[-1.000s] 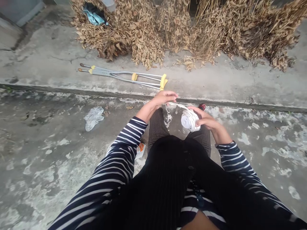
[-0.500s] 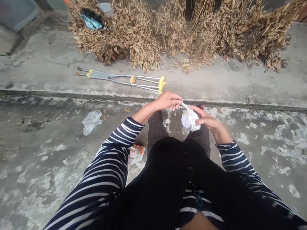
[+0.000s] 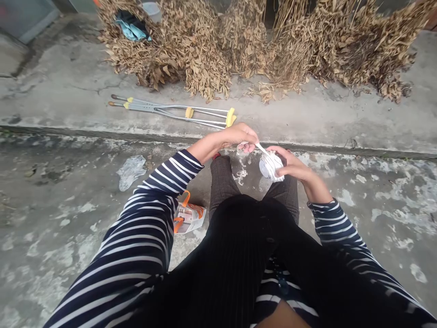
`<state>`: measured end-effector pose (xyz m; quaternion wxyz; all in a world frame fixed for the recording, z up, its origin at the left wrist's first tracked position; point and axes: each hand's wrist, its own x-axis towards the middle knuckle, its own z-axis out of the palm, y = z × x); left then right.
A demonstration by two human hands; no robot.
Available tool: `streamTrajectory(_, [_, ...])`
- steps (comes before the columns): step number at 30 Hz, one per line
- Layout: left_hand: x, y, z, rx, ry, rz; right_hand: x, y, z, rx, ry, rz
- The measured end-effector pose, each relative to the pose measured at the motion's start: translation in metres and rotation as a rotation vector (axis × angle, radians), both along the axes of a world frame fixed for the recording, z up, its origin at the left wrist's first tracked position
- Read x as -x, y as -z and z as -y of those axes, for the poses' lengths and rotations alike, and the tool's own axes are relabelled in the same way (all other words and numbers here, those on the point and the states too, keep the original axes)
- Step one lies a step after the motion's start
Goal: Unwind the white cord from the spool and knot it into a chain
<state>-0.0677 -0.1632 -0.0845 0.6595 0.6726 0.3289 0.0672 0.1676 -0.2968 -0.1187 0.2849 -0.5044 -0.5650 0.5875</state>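
Note:
A roll wound with white cord is held over my right knee, its pale round end facing left. My right hand grips it from the right, thumb and fingers curved round it. My left hand pinches the white strand that runs taut from the roll. From my left hand a thin white string hangs down between my legs and bunches near the ground.
Two crutches with yellow pads lie on the raised concrete ledge. Behind are dry plant bundles. A clear plastic bag and a bag with orange handles are on the ground at left.
My left hand has moved slightly up and left, and the roll has turned and risen a little. More of the orange-handled bag shows beside my left sleeve.

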Motion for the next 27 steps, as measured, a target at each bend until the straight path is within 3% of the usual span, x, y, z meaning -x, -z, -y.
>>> streamTrajectory(5, [0.005,0.015,-0.009,-0.2,0.074,-0.214,-0.002,0.004,-0.008,-0.126,0.061,0.404])
streamTrajectory(9, [0.01,0.02,-0.008,-0.364,0.106,-0.211,-0.003,0.008,-0.009,-0.114,0.032,0.432])
streamTrajectory(20, [0.027,-0.015,0.013,-0.115,0.463,-0.277,-0.018,0.018,-0.008,0.046,0.021,0.348])
streamTrajectory(24, [0.028,-0.017,0.013,-0.152,0.472,-0.292,-0.017,0.019,-0.009,0.055,-0.016,0.279])
streamTrajectory(27, [0.029,-0.016,0.0,-0.115,0.39,-0.226,-0.014,0.02,-0.008,0.05,-0.031,0.249])
